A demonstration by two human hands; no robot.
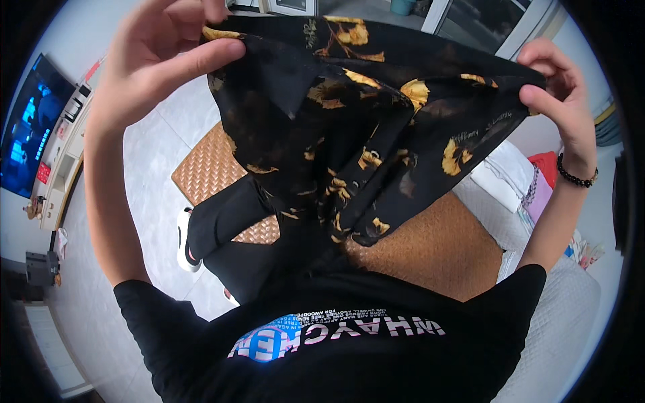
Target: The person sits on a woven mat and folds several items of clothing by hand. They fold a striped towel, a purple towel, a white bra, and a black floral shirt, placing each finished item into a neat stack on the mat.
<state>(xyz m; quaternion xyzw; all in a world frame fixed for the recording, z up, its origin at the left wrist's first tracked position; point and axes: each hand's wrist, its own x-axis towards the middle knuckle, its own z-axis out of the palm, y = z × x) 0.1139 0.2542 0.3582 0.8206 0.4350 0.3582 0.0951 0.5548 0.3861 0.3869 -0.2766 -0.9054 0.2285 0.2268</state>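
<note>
Garment up and spread, mid-fold by the look of it.
Left hand and right hand each pinch a top edge of the thin black yellow-flowered garment, hanging limp over the woven mat; next, likely bring the edges together evenly.

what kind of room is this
Most likely a living room or bedroom at home. A lit TV stands on a low cabinet at the left, a woven mat lies on the tiled floor, and folded laundry sits on a white quilted surface at the right.
</note>
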